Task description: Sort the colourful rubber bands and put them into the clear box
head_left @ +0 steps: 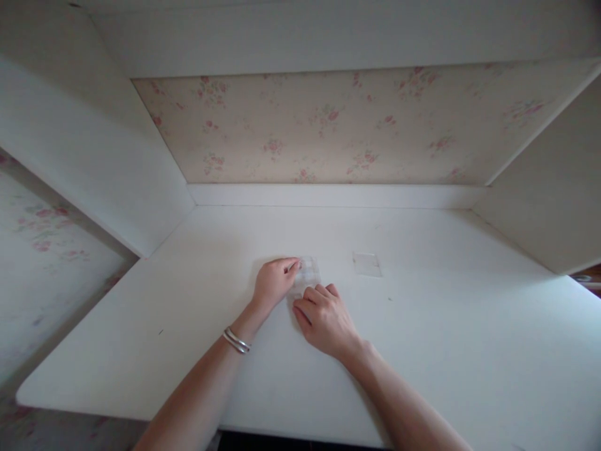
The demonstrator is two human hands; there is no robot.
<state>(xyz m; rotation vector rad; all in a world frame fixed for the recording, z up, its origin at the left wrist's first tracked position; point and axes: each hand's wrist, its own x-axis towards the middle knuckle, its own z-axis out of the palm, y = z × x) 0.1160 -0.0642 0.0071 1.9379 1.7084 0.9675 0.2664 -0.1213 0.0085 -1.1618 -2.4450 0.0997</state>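
A small, see-through plastic piece (308,270) with pale squares lies on the white desktop between my hands. At its left edge, the thumb and fingers of my left hand (275,280) are pinched together on it. My right hand (326,319) rests at its lower edge, knuckles up, with the fingers curled in and the thumb beside them. The curled fingers hide part of the lower edge. To the right, apart from both hands, a clear square plastic piece (367,264) lies flat.
The white desk (451,351) has a rounded front left corner. White side panels (122,144) and a low back ledge (333,195) enclose it, with floral wallpaper (300,125) behind. A tiny dark speck (389,299) and a short dark strand (160,332) lie on the surface.
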